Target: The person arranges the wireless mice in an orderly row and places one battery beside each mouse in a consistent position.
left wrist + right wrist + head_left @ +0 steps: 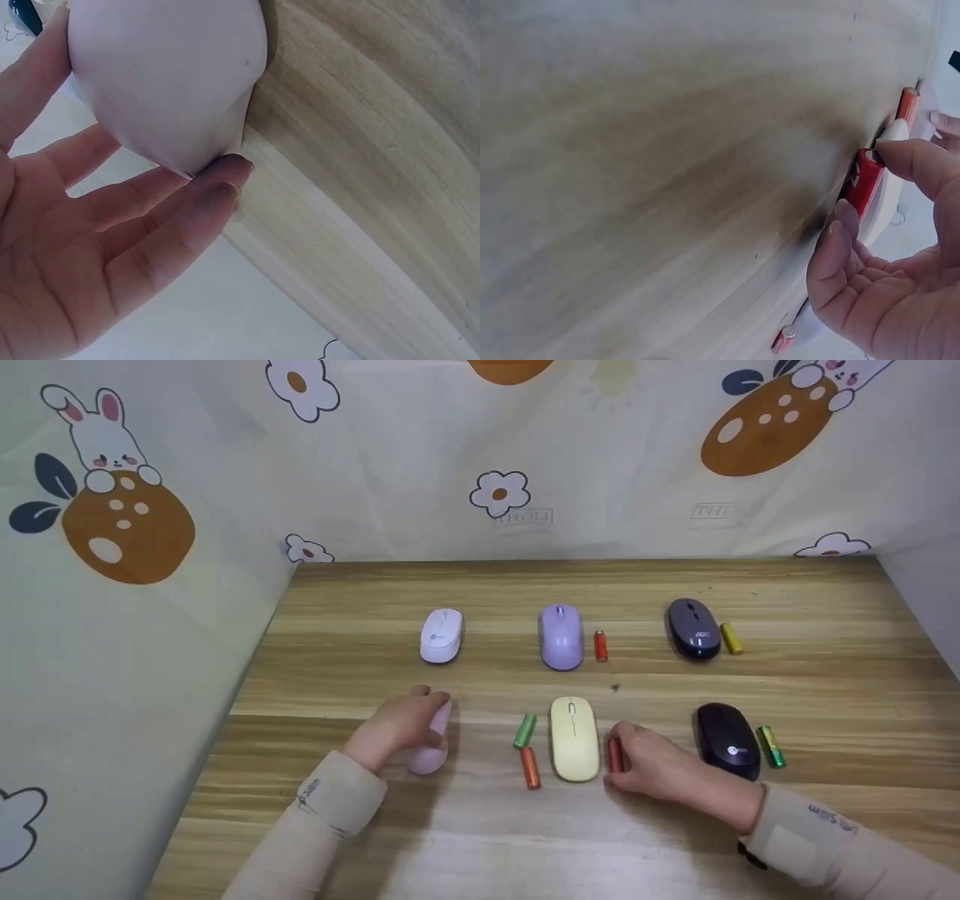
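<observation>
My left hand (401, 725) holds a pale pink computer mouse (430, 757) at the left of the table. In the left wrist view the thumb lies along one side of the pink mouse (165, 75) and the fingertips curl against its other edge. My right hand (660, 765) pinches a red battery (615, 755) lengthwise, just right of a yellow mouse (574, 739). The right wrist view shows the thumb at one end of that red battery (864, 180) and the fingertips near its other end. Left of the yellow mouse lie a green battery (525, 730) and an orange battery (530, 768).
Farther back stand a white mouse (441, 636), a purple mouse (561, 637) beside a red battery (601, 646), and a dark grey mouse (694, 628) beside a yellow battery (731, 638). A black mouse (727, 739) and a green-yellow battery (771, 746) lie at the right.
</observation>
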A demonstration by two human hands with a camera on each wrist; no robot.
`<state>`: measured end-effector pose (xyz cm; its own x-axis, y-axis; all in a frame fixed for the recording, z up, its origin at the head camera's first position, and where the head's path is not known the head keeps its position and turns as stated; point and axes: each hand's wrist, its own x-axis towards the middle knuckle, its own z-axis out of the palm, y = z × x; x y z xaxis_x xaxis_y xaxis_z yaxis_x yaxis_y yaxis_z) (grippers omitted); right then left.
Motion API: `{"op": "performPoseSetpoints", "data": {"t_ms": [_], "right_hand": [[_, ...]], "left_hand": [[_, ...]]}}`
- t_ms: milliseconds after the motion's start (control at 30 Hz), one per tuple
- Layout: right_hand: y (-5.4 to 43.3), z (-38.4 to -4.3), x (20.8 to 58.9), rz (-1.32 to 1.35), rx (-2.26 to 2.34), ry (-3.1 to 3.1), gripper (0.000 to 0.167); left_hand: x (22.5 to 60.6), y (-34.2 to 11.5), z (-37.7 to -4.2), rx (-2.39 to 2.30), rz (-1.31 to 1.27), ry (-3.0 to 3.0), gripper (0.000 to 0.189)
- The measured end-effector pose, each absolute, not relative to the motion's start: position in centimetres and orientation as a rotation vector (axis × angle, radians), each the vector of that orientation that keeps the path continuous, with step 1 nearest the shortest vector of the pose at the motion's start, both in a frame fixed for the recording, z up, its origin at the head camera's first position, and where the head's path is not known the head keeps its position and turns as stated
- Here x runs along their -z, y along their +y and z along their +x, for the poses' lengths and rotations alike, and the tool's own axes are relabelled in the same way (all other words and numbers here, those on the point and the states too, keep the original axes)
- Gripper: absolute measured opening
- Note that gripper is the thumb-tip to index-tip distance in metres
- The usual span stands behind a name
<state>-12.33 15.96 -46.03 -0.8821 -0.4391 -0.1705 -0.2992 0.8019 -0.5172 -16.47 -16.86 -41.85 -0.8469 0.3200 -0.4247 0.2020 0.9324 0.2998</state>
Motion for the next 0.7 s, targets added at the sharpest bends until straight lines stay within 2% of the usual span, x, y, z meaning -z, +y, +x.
{"op": "performPoseSetpoints", "data": {"t_ms": [367, 700], "right_hand": [[16.0, -14.0, 45.9, -0.376, 0.828, 2.647, 0.045], [15.9, -14.3, 46.0, -0.391, 0.855, 2.653, 0.043]], "left_hand": [[42.1, -16.9, -16.5, -0.339, 0.397, 2.629, 0.063], [42.2, -16.9, -16.6, -0.327, 0.391, 2.623, 0.063]]}}
